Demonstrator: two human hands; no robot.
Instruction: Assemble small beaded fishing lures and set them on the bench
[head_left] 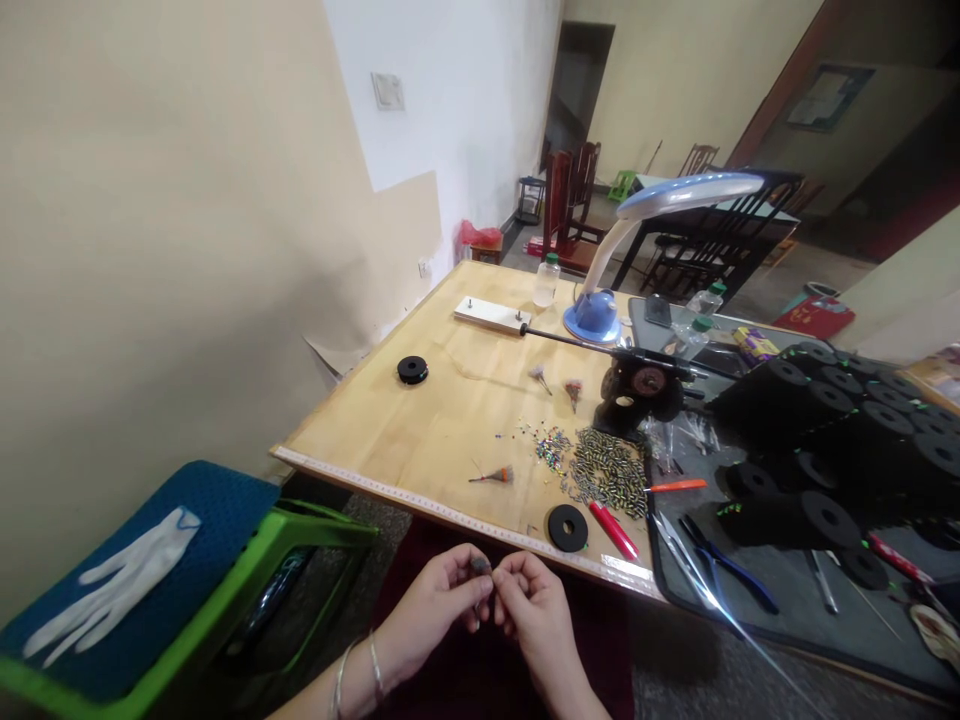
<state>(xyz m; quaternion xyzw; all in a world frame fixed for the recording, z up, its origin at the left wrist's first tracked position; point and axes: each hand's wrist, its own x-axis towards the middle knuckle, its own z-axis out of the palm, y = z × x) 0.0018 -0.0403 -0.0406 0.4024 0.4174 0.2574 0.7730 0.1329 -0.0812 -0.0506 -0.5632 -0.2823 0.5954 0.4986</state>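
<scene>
Just below the table's front edge, my left hand (448,597) is closed with thumb and fingers around a small dark, rounded piece (480,567). Its exact kind is too small to make out. My right hand (529,600) pinches right beside it, fingertips meeting the left hand's; whatever they grip is hidden. Nearest on the wooden table (360,420) are a black foam disc (568,528), a red tool or lighter-like stick (613,530) and a tapered, orange-banded tuft (495,475). Beyond lie a heap of yellow-and-black striped pieces (609,465) and scattered coloured beads (551,448).
A hand-cranked device (645,385) and a blue lamp (596,315) stand behind. On the grey mat (675,560) are blue-handled pliers (731,570) and stacked black foam spools (810,400). To the left, a white glove (120,580) lies on a green stool (300,520).
</scene>
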